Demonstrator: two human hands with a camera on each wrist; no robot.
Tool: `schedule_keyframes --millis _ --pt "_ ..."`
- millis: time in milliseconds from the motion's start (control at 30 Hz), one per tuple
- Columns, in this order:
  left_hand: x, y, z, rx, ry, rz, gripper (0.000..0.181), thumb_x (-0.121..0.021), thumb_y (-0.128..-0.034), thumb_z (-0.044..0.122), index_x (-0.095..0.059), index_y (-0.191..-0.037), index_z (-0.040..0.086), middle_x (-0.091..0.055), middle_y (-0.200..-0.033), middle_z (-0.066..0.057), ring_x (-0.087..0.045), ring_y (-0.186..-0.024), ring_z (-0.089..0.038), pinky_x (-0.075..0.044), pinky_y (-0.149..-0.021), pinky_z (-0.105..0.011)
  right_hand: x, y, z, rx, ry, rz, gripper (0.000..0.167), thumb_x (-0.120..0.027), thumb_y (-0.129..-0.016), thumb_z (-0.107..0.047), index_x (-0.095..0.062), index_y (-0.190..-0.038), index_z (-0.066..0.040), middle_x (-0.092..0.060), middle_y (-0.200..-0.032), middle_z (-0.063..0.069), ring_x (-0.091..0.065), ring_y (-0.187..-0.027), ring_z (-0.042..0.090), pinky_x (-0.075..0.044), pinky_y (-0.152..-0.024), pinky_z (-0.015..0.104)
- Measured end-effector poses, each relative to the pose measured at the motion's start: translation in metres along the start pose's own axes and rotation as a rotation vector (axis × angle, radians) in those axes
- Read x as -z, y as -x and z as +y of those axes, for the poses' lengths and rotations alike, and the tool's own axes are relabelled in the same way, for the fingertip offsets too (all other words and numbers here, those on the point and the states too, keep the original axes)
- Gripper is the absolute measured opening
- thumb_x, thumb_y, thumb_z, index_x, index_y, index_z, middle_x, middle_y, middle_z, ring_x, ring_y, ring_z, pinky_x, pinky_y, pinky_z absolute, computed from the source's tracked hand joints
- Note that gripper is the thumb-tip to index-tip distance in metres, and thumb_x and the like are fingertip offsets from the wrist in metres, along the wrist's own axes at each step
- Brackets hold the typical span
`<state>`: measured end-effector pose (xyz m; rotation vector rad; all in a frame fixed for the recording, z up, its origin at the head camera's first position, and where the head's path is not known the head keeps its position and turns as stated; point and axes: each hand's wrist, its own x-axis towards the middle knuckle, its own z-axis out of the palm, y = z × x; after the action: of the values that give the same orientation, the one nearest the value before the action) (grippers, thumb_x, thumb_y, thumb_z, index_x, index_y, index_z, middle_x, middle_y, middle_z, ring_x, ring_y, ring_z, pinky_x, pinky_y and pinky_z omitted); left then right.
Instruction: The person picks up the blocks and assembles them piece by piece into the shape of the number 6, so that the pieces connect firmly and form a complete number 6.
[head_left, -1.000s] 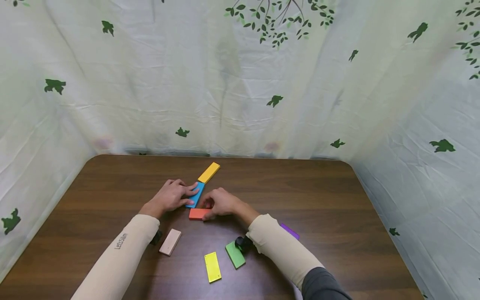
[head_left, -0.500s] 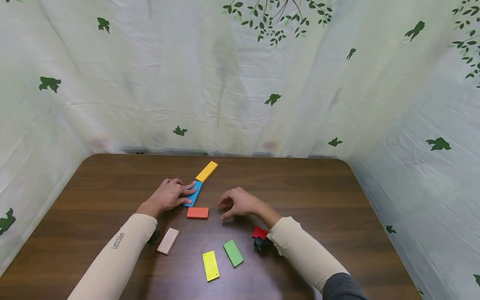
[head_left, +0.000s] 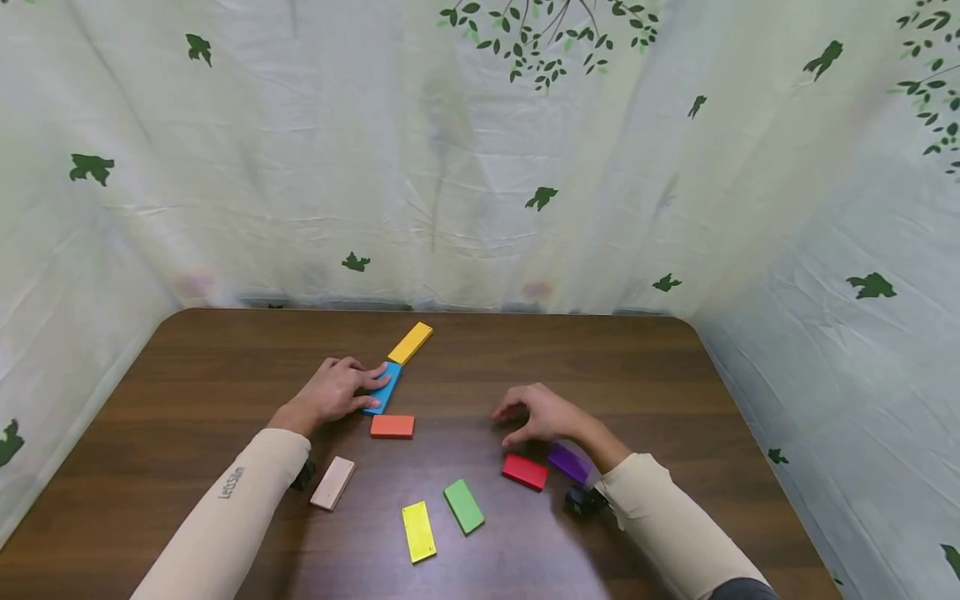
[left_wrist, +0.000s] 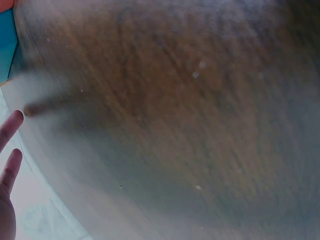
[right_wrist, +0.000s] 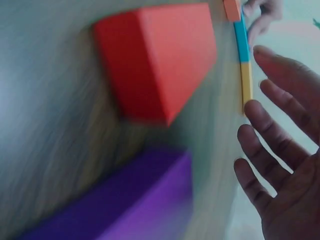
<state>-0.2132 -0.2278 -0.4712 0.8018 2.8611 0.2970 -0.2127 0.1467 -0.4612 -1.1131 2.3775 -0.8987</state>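
My left hand (head_left: 335, 392) rests at the left side of a blue rectangular block (head_left: 387, 388), with thumb and fingertips lying on its top. A yellow-orange block (head_left: 410, 342) meets the blue one's far end at a slight angle. Just below the near end of the blue block lies an orange-red block (head_left: 392, 427), crosswise. My right hand (head_left: 551, 415) hovers with nothing in it, beyond a red block (head_left: 525, 472) and a purple block (head_left: 569, 462). Its spread, loosely bent fingers show in the right wrist view, apart from the red block (right_wrist: 180, 55) and the purple block (right_wrist: 155, 200).
A pale pink block (head_left: 333, 483), a bright yellow block (head_left: 418, 532) and a green block (head_left: 464, 507) lie on the near part of the brown wooden table (head_left: 630, 367). White curtains (head_left: 300, 167) with leaf prints surround the table's back and sides.
My right hand has let go of the orange-red block and moved right, over toward the red and purple blocks, uncovering them. The left hand has stayed on the blue block.
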Motion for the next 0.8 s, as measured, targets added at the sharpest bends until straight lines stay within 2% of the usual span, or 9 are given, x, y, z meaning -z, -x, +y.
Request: schedule_keyframes --millis 267,500,800 --pt "0.001 0.002 0.000 -0.002 0.005 -0.003 0.057 -0.067 -0.0889 0.033 -0.050 -0.138 0.010 -0.044 -0.146 -0.013 -0.047 -0.113 -0.038 -0.033 -0.094 -0.058 0.011 0.032 0.014 0.003 0.011 0.012 0.035 -0.085 -0.074 -0.020 -0.072 -0.103 -0.006 -0.067 -0.097 0.004 -0.061 -0.090 0.021 -0.051 -0.082 0.036" --pt "0.000 0.002 -0.001 -0.003 0.007 0.005 0.057 -0.067 -0.0888 0.033 -0.050 -0.138 0.010 -0.044 -0.146 -0.013 -0.047 -0.113 -0.038 -0.033 -0.094 -0.058 0.013 0.056 0.023 -0.025 0.017 0.009 0.036 -0.085 -0.074 -0.023 -0.072 -0.104 -0.009 -0.066 -0.098 0.001 -0.057 -0.087 0.015 -0.049 -0.079 0.030" --pt "-0.002 0.000 -0.002 -0.001 0.015 0.005 0.057 -0.067 -0.0888 0.034 -0.050 -0.138 0.011 -0.044 -0.147 -0.012 -0.047 -0.114 -0.038 -0.033 -0.095 -0.058 0.012 0.079 0.032 -0.032 0.026 0.014 0.036 -0.085 -0.073 -0.025 -0.073 -0.105 -0.012 -0.063 -0.092 -0.004 -0.055 -0.082 0.015 -0.047 -0.072 0.028"
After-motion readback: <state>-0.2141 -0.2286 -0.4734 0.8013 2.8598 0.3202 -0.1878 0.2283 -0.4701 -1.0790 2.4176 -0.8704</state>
